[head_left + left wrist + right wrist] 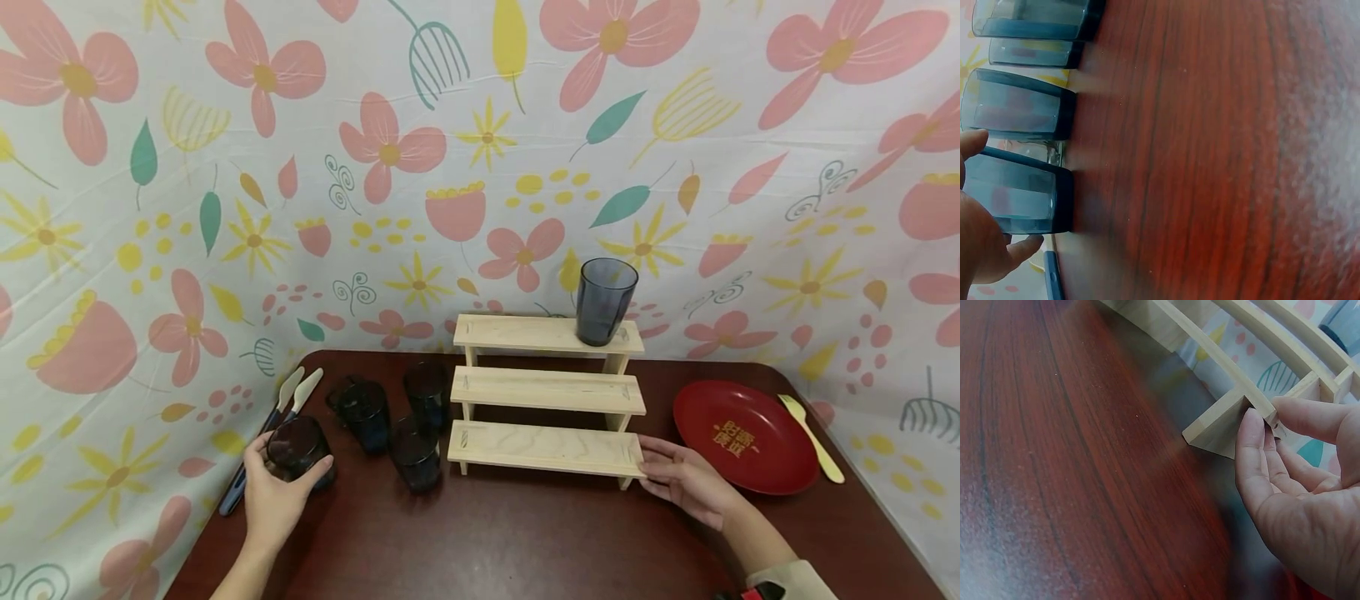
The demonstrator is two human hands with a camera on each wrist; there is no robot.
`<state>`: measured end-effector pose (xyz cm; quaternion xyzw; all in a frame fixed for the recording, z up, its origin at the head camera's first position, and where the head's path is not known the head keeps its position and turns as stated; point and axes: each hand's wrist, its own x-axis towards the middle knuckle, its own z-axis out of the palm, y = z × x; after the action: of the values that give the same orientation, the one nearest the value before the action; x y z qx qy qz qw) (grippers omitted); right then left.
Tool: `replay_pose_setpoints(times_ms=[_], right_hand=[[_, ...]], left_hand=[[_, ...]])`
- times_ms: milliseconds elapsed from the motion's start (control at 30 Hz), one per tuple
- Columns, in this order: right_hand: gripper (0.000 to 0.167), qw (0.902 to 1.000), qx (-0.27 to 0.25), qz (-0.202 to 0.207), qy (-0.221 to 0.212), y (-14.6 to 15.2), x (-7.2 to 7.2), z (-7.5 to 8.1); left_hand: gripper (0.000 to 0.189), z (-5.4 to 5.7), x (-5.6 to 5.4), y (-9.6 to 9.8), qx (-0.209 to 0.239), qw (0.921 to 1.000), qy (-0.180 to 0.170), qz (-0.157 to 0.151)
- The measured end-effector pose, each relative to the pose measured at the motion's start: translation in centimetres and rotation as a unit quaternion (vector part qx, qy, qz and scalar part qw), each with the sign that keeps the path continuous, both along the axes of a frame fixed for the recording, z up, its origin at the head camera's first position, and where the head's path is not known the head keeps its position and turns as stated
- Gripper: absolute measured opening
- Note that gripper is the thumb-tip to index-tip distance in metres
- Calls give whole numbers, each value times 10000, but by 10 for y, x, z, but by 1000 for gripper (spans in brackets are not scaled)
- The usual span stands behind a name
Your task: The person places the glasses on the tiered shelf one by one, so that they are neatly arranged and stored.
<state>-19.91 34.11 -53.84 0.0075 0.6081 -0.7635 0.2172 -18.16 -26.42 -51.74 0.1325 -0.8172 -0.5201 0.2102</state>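
Note:
In the head view, my left hand (272, 504) grips a dark tinted glass (300, 446), which stands upright on the table at the left. The left wrist view shows the thumb and fingers on opposite sides of that glass (1016, 194). At the right end of a three-tier wooden shelf (540, 447), my right hand (686, 479) pinches the corner of the lowest tier. Up close in the right wrist view, the thumb lies over the wooden edge and the fingertips (1250, 428) sit beneath it. Another tinted glass (603, 304) stands upright on the top tier.
Between the left hand and the shelf stand a dark mug (367, 421) and two dark glasses (427, 396). Two knives (292, 396) lie along the table's left edge. A red plate (750, 462) and a yellow fork (817, 446) lie at the right. Patterned cloth (480, 167) hangs behind.

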Motion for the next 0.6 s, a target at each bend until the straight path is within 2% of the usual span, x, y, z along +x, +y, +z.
replay_pose_setpoints(times_ms=[400, 500, 600], right_hand=[[73, 10000, -68, 39, 11, 1, 0, -1], [74, 10000, -56, 28, -16, 1, -1, -1], [73, 10000, -61, 18, -15, 1, 0, 0]], left_hand=[[99, -1, 2, -1, -188, 9995, 168, 164], [97, 3, 4, 0, -158, 9996, 192, 144], [97, 12, 6, 3, -90, 9996, 256, 72]])
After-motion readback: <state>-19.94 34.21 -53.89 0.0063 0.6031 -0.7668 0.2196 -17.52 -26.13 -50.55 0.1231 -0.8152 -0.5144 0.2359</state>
